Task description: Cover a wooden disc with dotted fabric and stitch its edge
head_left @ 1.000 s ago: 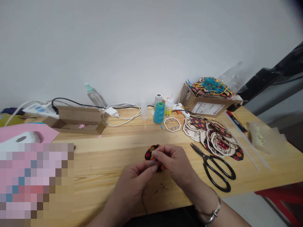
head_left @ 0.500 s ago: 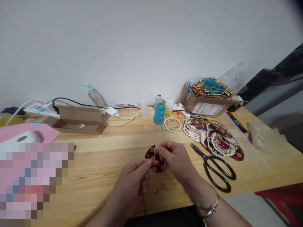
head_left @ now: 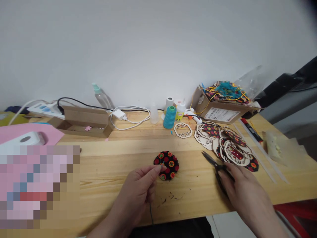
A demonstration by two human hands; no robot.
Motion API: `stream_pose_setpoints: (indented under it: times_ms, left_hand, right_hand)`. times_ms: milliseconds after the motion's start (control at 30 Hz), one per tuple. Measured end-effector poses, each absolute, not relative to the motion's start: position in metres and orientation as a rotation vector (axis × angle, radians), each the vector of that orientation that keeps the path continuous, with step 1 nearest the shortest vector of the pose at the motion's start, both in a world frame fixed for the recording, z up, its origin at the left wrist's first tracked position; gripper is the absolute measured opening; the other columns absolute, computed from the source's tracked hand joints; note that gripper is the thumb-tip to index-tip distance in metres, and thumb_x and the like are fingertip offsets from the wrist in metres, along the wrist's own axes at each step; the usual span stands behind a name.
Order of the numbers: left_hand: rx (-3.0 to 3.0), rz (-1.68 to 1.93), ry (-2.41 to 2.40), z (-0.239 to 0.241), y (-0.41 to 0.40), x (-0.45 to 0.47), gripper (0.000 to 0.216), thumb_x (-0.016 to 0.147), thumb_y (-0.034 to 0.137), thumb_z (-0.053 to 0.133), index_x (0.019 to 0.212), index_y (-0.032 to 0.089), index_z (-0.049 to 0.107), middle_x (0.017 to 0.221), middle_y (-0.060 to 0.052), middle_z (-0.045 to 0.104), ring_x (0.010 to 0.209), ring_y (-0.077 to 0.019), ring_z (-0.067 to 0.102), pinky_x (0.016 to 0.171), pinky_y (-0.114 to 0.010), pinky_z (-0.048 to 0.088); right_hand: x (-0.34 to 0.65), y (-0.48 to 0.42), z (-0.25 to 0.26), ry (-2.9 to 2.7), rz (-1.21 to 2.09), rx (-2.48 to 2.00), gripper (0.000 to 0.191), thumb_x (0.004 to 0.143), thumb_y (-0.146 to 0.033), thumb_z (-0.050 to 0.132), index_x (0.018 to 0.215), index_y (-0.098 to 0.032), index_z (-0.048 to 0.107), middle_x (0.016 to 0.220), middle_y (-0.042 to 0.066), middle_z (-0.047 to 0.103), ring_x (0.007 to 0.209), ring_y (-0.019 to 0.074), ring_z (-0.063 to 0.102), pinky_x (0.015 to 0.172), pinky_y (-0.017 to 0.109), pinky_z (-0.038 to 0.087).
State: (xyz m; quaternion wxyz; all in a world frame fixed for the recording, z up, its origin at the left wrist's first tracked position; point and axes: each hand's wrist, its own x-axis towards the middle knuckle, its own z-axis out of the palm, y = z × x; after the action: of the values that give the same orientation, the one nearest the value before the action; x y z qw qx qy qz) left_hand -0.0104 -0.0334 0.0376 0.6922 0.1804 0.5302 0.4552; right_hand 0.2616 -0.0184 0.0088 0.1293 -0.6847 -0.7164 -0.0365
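My left hand (head_left: 145, 183) is closed in a pinch on a dark teal thread (head_left: 151, 213), whose tail hangs down past the table's front edge. Just beyond those fingertips lies a round black fabric piece (head_left: 170, 165) with red and orange flower patterns; the fingers cover its left part. To the right, my right hand (head_left: 244, 185) has its fingers wrapped around the handles of the black scissors (head_left: 210, 159). The blades point away to the upper left and look nearly closed. Most of the handles are hidden under the hand.
A pile of wooden lattice frames and patterned fabric pieces (head_left: 230, 145) lies beyond the scissors. Behind stand a teal thread spool (head_left: 169, 117), a glue bottle (head_left: 180, 111) and a full cardboard box (head_left: 220, 110). An open narrow box (head_left: 85, 127) and a white charger (head_left: 120, 115) are at left.
My right hand has left the fabric piece and moved right onto the scissors' handles. My left hand keeps its pinch near the fabric piece, which shows more fully.
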Motion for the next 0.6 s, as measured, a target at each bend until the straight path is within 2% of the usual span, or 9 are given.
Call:
stream_pose_setpoints:
  times_ms: [167,333,467,600]
  left_hand:
    - [0.494,0.972,1.25,0.038,-0.034,-0.009,0.028,0.066,0.04,0.071,0.076,0.014,0.068,0.041,0.011,0.027,0.039,-0.0054,0.017,0.038,-0.019,0.015]
    - [0.642,0.877,1.435,0.043,-0.034,-0.01,0.033,0.064,0.036,0.073,0.09,0.015,0.072,0.039,0.011,0.028,0.038,-0.0057,0.019,0.038,-0.021,0.011]
    - [0.711,0.882,1.456,0.042,-0.035,-0.012,0.034,0.067,0.041,0.069,0.088,0.014,0.072,0.039,0.01,0.03,0.039,-0.0067,0.021,0.039,-0.021,0.014]
    - [0.685,0.922,1.387,0.039,-0.036,-0.013,0.039,0.068,0.049,0.065,0.083,0.014,0.071,0.039,0.01,0.028,0.039,-0.0069,0.02,0.039,-0.021,0.015]
  right_hand:
    - [0.278,-0.025,-0.003,-2.224,-0.125,-2.052,0.041,0.082,-0.028,0.04,0.114,-0.006,0.054,0.106,0.018,0.061,0.096,0.0305,0.057,0.082,0.043,0.049]
    - [0.277,-0.021,-0.001,-2.256,-0.108,-2.064,0.04,0.075,-0.021,0.042,0.11,-0.006,0.056,0.105,0.019,0.061,0.096,0.0309,0.058,0.082,0.043,0.05]
    - [0.277,-0.024,0.005,-2.26,-0.034,-2.03,0.037,0.069,-0.017,0.041,0.102,-0.009,0.056,0.1,0.017,0.061,0.089,0.0292,0.061,0.074,0.041,0.052]
    - [0.273,-0.029,0.014,-2.206,0.19,-1.909,0.031,0.073,-0.023,0.043,0.102,-0.015,0.052,0.1,0.013,0.061,0.084,0.0254,0.063,0.068,0.036,0.053]
